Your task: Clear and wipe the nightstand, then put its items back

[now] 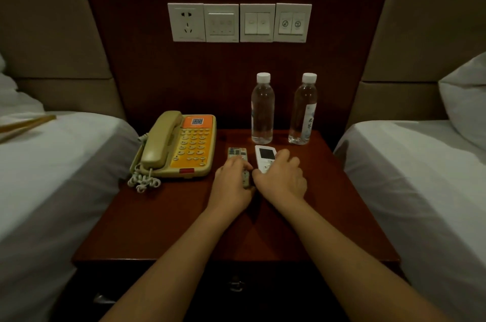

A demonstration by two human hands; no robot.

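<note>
On the dark red wooden nightstand (163, 221) lie two remotes side by side. My left hand (232, 185) is closed around the near end of the grey remote (237, 152). Beside it, my right hand (282, 178) grips the lower half of the white remote (265, 153), whose dark screen shows above my fingers. Both remotes rest flat on the wood. A beige and orange telephone (181, 147) with a coiled cord sits at the left. Two clear water bottles (262, 108), (303, 108) with white caps stand upright at the back.
A white bed (52, 169) flanks the nightstand on the left, another white bed (420, 177) on the right with a pillow (465, 101). A socket and switch panels (239, 22) are on the wall behind. A drawer handle (236, 285) shows below the top's front edge.
</note>
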